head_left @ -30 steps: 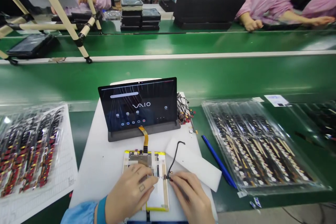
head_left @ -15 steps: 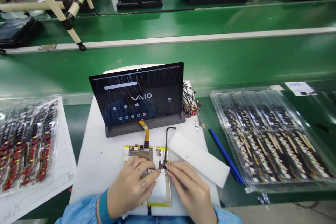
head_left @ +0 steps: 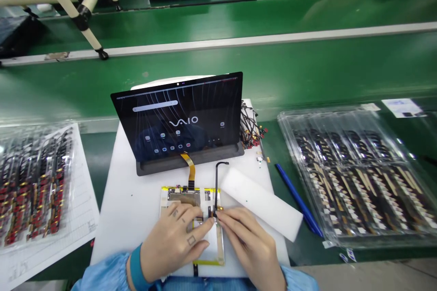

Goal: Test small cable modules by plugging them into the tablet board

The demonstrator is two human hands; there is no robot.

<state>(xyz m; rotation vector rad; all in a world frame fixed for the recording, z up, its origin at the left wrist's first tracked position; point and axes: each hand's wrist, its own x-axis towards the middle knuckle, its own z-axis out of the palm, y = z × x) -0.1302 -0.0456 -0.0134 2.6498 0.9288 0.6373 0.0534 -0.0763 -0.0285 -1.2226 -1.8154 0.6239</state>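
Observation:
A circuit board (head_left: 186, 197) joined to a silvery battery pack (head_left: 210, 245) with yellow edges lies on a white work pad (head_left: 116, 218). My left hand (head_left: 175, 241) rests over the board with its fingers apart, the index fingertip pressing near a small connector. My right hand (head_left: 251, 241) pinches the lower end of a thin black flex cable (head_left: 216, 186), beside a small gold-coloured part; the fingertips partly hide that end. An orange ribbon cable (head_left: 191, 170) runs from the board to a lit tablet screen (head_left: 184, 120) propped upright in a dark stand (head_left: 153, 166).
A white foam block (head_left: 262, 204) and a blue pen-like tool (head_left: 298, 200) lie at the right. Clear trays of flex cables (head_left: 355, 182) and red-tipped parts (head_left: 34, 186) flank the pad. Loose black cables (head_left: 249, 127) sit behind. A beige pipe frame (head_left: 80, 20) stands far left.
My left index fingertip has shifted slightly right and its thumb has spread away from the finger. My right hand keeps its pinch. The camera view has tilted down a little.

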